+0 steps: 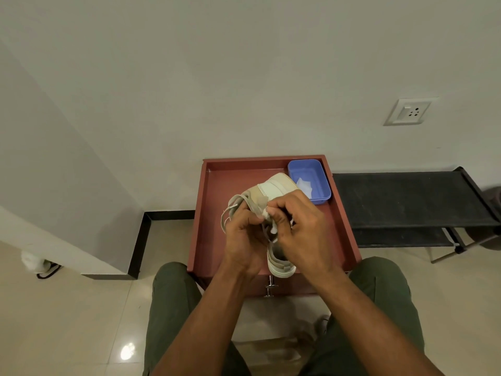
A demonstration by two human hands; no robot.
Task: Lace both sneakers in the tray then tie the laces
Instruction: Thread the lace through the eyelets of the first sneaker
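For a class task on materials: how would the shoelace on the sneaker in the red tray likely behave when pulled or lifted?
The shoelace is probably floppy: its loose loops droop beside the sneaker rather than holding shape. It looks thin and light, so a pinching grip like the right hand uses seems apt. The left hand steadying the shoe suggests pulling would drag it across the tray.

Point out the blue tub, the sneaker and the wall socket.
blue tub [295, 169]: head view, its left rim.
sneaker [276, 187]: head view, its white upper.
wall socket [410, 111]: head view, its faceplate.
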